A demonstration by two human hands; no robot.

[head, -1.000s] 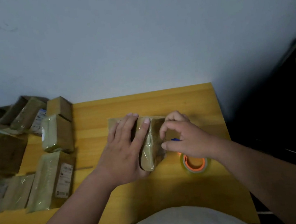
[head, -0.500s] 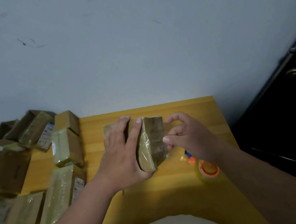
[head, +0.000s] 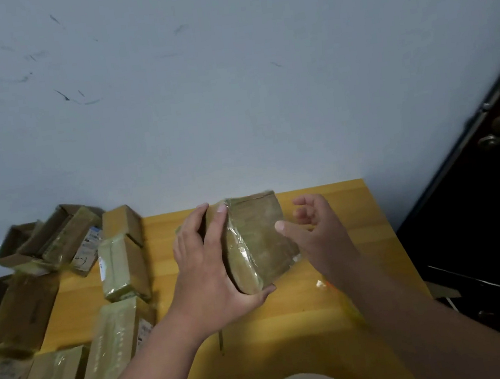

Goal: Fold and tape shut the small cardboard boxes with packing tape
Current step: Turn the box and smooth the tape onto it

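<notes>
The right hand (head: pixel 317 231) has let go — fingers loose beside the taped box (head: pixel 258 239), which the left hand (head: pixel 208 268) now grips tilted above the counter (head: pixel 339 320), long axis pointing away toward the wall.

The scene is dim and evenly lit, with a cool cast on the pale grey wall (head: pixel 230 96). At 3 o'clock the dark door (head: pixel 487 237) sinks into near-black. Clear tape on the brown cardboard box (head: pixel 259 245) catches faint glare. Edges bow and smear softly, most at 8 o'clock.
</notes>
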